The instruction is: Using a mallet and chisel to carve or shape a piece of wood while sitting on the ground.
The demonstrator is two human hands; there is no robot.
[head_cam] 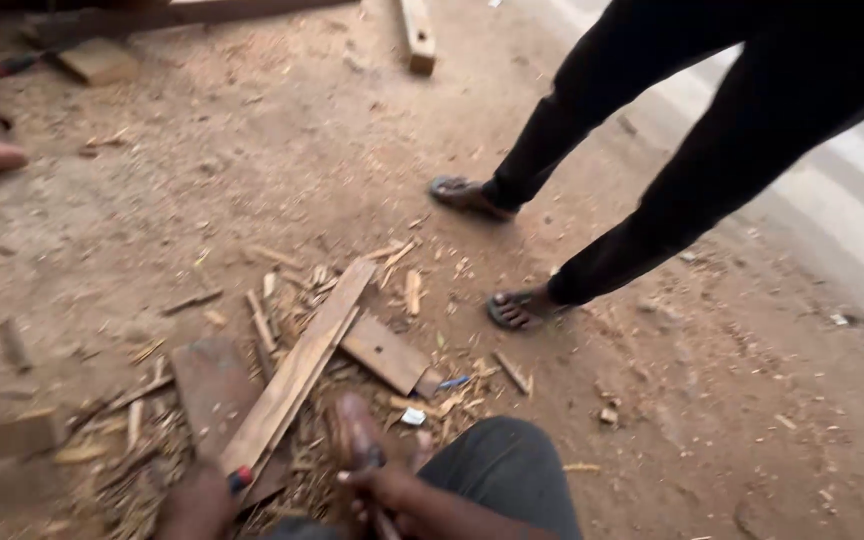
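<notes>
Gripping one long pale wooden strip [297, 365] at its near end, the left hand [197, 505] is closed; beside it the right hand [382, 485] is wrapped around one dark handle [384, 520].

No packages, labels, signs or screens show anywhere in the frame; only bare ground with wood scraps fills it.

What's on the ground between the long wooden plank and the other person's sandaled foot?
In the head view, between the long light wooden plank and the nearer sandaled foot lie a short flat brown board, small wood chips and sawdusty dirt.
</notes>
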